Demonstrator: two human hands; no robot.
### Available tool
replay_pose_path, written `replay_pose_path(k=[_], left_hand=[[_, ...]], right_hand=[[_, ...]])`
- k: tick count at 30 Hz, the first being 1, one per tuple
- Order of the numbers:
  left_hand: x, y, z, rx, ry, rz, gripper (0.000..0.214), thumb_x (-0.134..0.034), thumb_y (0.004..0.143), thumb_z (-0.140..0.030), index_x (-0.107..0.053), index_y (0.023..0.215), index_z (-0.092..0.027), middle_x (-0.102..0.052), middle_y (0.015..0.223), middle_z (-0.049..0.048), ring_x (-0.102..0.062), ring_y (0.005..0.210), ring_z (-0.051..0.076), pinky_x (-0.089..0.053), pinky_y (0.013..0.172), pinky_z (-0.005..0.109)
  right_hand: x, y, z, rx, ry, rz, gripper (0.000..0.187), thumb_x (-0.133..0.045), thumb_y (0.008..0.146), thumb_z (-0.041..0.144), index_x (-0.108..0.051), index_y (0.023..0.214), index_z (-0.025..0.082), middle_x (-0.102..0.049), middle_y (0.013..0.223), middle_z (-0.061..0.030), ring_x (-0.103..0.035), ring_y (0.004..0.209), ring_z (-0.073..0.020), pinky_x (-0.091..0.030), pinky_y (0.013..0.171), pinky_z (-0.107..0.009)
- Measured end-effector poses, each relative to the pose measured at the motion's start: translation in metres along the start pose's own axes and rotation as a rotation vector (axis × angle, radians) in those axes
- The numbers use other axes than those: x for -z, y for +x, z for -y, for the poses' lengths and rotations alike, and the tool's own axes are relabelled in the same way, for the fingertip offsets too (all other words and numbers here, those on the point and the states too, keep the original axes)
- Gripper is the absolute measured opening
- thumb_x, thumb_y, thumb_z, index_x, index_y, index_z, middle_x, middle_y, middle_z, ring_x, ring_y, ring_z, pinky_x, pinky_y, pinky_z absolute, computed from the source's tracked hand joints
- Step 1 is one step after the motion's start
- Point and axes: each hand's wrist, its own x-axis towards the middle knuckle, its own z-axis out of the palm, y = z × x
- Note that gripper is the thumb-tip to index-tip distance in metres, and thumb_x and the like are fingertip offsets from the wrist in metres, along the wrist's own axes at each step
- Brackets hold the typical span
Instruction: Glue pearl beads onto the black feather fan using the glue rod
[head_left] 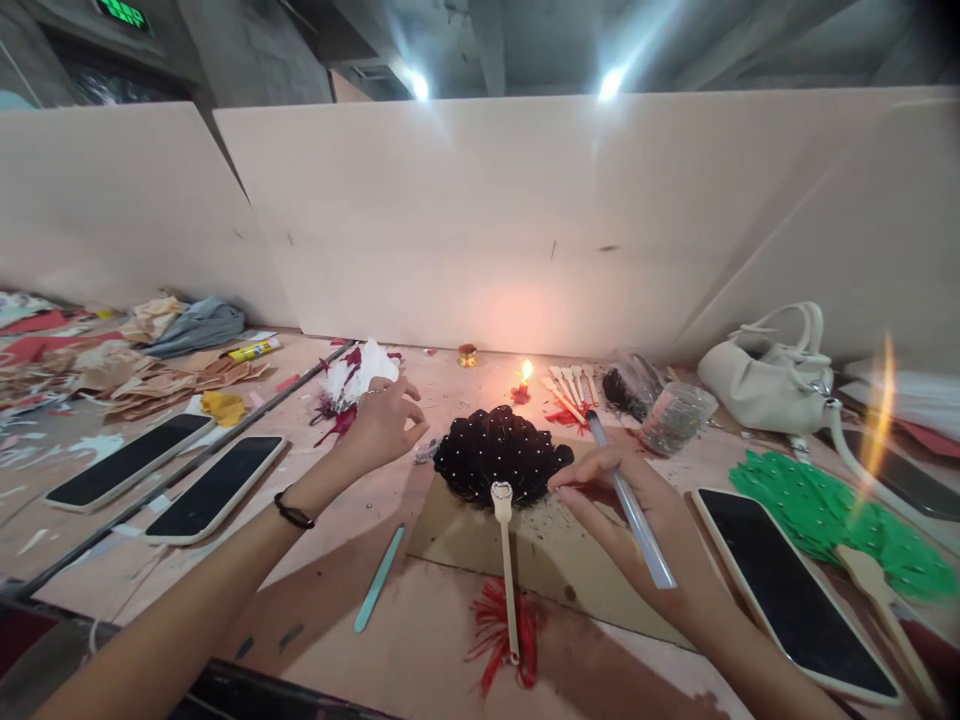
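A black fan (502, 450) dotted with small white beads lies on a brown cardboard sheet (465, 540). Its pale wooden handle (508, 570) points toward me, with a red tassel (517, 630) at the end. My right hand (630, 495) grips a clear pen-like stick (634, 515) with a dark tip. The thumb and a fingertip of that hand are at the fan's right edge. Left of the fan, my left hand (382, 425) is raised with its fingers loosely bent and apart, beside a white crumpled piece (367, 370) with dark red bits. Nothing shows in its fingers.
A lit candle (522, 388) burns behind the fan, near several wooden handles (574, 382). Right of it are a clear plastic container (679, 415), white handbag (769, 375), green fan (832, 520) and phone (795, 595). A teal stick (379, 578) and phones (217, 490) lie leftward.
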Motion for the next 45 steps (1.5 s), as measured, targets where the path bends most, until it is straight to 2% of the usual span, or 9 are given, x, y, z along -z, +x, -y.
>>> replay_pose_path(k=[3, 6, 9, 12, 17, 24, 28, 34, 45], left_hand=[[-0.002, -0.002, -0.001, -0.004, -0.014, 0.005, 0.012, -0.081, 0.081, -0.017, -0.082, 0.070, -0.023, -0.076, 0.112, 0.0100, -0.062, 0.112, 0.037, -0.051, 0.097, 0.052], [0.006, -0.003, -0.020, -0.033, -0.059, -0.012, 0.009, -0.081, 0.087, -0.015, -0.081, 0.080, -0.022, -0.077, 0.106, 0.0078, -0.067, 0.108, 0.031, -0.053, 0.099, 0.048], [0.018, -0.008, -0.063, -0.128, -0.281, -0.061, 0.008, -0.073, 0.099, -0.017, -0.079, 0.095, -0.020, -0.078, 0.100, 0.0054, -0.072, 0.095, 0.021, -0.057, 0.090, 0.036], [0.026, -0.020, -0.116, -0.222, -0.574, -0.114, 0.007, -0.078, 0.100, -0.019, -0.080, 0.094, -0.022, -0.079, 0.089, 0.0022, -0.072, 0.081, 0.016, -0.057, 0.074, 0.028], [0.027, -0.037, -0.167, -0.445, -0.586, -0.288, 0.009, -0.075, 0.101, -0.011, -0.079, 0.099, -0.019, -0.079, 0.094, 0.0055, -0.072, 0.083, 0.017, -0.057, 0.073, 0.028], [0.023, -0.044, -0.166, -0.507, -0.451, -0.286, 0.019, -0.064, 0.104, -0.006, -0.074, 0.113, -0.019, -0.077, 0.095, 0.0066, -0.070, 0.083, 0.020, -0.056, 0.074, 0.035], [0.016, -0.045, -0.168, -0.459, -0.504, -0.322, 0.015, -0.066, 0.104, -0.006, -0.074, 0.108, -0.018, -0.075, 0.097, 0.0066, -0.069, 0.086, 0.018, -0.058, 0.076, 0.033], [0.013, -0.047, -0.169, -0.349, -0.653, -0.243, 0.013, -0.068, 0.104, -0.010, -0.075, 0.107, -0.021, -0.074, 0.098, 0.0054, -0.069, 0.086, 0.017, -0.059, 0.073, 0.030], [0.014, -0.048, -0.168, -0.366, -0.628, -0.241, 0.012, -0.067, 0.105, -0.009, -0.074, 0.103, -0.018, -0.073, 0.097, 0.0053, -0.067, 0.085, 0.016, -0.057, 0.075, 0.029]], right_hand=[[0.001, 0.002, 0.000, -0.100, 0.130, 0.025, 0.015, -0.077, 0.096, 0.029, -0.064, 0.091, 0.027, -0.083, 0.094, -0.0031, -0.083, 0.088, -0.0203, -0.069, 0.078, -0.031], [0.002, 0.002, -0.001, -0.187, 0.256, 0.036, 0.021, -0.082, 0.095, 0.033, -0.062, 0.090, 0.027, -0.083, 0.093, -0.0022, -0.084, 0.089, -0.0206, -0.069, 0.079, -0.031], [0.000, 0.001, -0.003, -0.269, 0.369, 0.032, 0.026, -0.086, 0.092, 0.033, -0.062, 0.088, 0.027, -0.081, 0.089, 0.0003, -0.084, 0.091, -0.0202, -0.067, 0.076, -0.029], [-0.001, 0.000, -0.003, -0.335, 0.445, -0.007, 0.031, -0.090, 0.088, 0.034, -0.060, 0.085, 0.027, -0.080, 0.085, 0.0013, -0.084, 0.088, -0.0205, -0.067, 0.074, -0.028], [-0.002, -0.002, 0.004, -0.361, 0.453, -0.025, 0.040, -0.092, 0.084, 0.042, -0.055, 0.080, 0.027, -0.078, 0.077, 0.0019, -0.082, 0.080, -0.0221, -0.066, 0.069, -0.031], [-0.002, -0.003, 0.009, -0.333, 0.473, -0.031, 0.037, -0.093, 0.083, 0.036, -0.057, 0.076, 0.027, -0.074, 0.066, 0.0045, -0.075, 0.064, -0.0162, -0.061, 0.060, -0.024], [-0.004, -0.004, 0.006, -0.301, 0.509, 0.010, 0.034, -0.090, 0.088, 0.030, -0.057, 0.080, 0.027, -0.082, 0.075, 0.0029, -0.081, 0.072, -0.0171, -0.064, 0.065, -0.024], [-0.004, -0.013, -0.004, -0.192, 0.465, 0.057, 0.024, -0.083, 0.097, 0.021, -0.060, 0.096, 0.029, -0.087, 0.097, 0.0022, -0.084, 0.085, -0.0139, -0.066, 0.074, -0.021], [-0.005, -0.015, 0.001, -0.151, 0.351, -0.002, 0.024, -0.081, 0.099, 0.023, -0.058, 0.098, 0.030, -0.082, 0.099, -0.0002, -0.082, 0.092, -0.0165, -0.067, 0.081, -0.025]])
